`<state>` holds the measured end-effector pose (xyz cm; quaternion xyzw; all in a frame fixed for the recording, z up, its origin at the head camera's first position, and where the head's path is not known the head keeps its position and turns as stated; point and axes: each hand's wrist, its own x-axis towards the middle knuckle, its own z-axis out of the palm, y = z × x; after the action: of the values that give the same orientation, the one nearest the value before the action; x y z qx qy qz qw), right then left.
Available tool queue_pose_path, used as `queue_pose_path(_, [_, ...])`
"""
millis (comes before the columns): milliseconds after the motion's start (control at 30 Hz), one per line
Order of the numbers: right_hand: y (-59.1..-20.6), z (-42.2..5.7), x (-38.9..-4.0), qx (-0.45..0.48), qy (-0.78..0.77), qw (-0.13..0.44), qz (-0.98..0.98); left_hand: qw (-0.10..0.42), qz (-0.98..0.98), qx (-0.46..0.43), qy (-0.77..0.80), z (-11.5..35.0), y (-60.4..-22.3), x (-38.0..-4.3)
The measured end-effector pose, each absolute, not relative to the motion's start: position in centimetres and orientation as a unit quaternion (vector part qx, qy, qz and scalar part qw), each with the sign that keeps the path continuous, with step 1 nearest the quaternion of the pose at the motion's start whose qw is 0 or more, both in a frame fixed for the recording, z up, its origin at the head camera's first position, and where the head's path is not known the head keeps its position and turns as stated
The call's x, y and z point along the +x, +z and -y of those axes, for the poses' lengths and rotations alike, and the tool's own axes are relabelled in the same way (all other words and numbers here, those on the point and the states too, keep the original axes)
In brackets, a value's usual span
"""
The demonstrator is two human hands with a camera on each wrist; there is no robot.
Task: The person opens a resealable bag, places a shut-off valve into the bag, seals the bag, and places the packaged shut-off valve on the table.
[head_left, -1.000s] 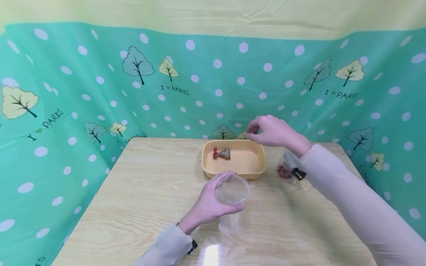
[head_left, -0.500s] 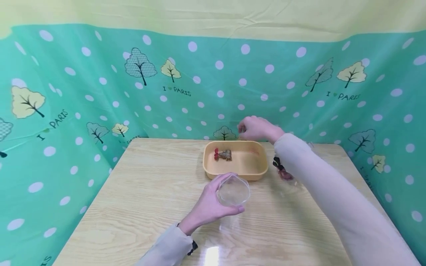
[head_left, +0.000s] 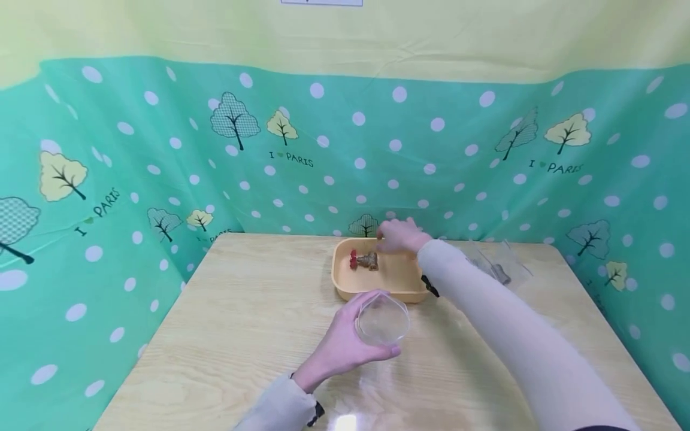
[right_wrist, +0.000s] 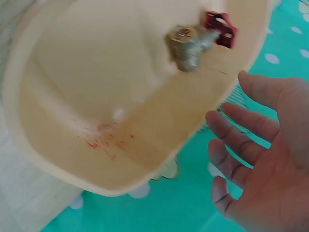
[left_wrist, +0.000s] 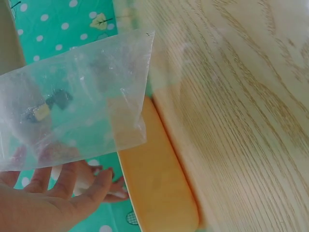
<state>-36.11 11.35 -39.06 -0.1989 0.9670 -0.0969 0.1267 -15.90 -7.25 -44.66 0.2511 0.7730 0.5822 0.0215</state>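
Note:
My left hand [head_left: 350, 338] holds a clear plastic bag [head_left: 384, 320] by its opening, thumb and fingers curved round the spread mouth. No contents show in it. In the left wrist view the bag [left_wrist: 96, 101] hangs over the left hand's fingers [left_wrist: 89, 198]. A brass valve with a red handwheel [head_left: 369, 261] lies inside a pale orange plastic basin [head_left: 356, 293]. Over the basin's far rim is my right hand [head_left: 401, 234]. The right wrist view has this hand [right_wrist: 270, 154] with loosely bent, spread fingers, holding nothing and apart from the valve [right_wrist: 186, 48].
Clear bags with a grey item [head_left: 501, 274] lie on the wooden table [head_left: 242, 335] right of the basin, partly hidden by the right sleeve. Reddish marks [right_wrist: 104, 140] dot the basin's inside. A green dotted cloth [head_left: 302, 131] hangs along the table's back and sides.
My right hand has moved left and down towards the valve. The left hand keeps its hold on the bag. The head view has tilted slightly upward.

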Motion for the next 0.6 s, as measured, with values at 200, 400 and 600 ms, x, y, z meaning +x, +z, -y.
queue_pose_path(200, [-41.0, -10.8, -36.5, -0.188, -0.054, 0.148, -0.969, 0.019, -0.774, 0.253, 0.581, 7.0, -44.9, -15.8])
queue_pose_path(400, [-42.4, -9.5, -37.2, -0.207, -0.028, 0.167, -0.964, 0.025, -0.774, 0.255, 0.579, 7.0, -45.0, -15.8])
queue_pose_path(600, [-43.2, -8.7, -37.5, -0.212, -0.029, 0.169, -0.962, 0.027, -0.772, 0.256, 0.581, 6.9, -45.0, -15.9])
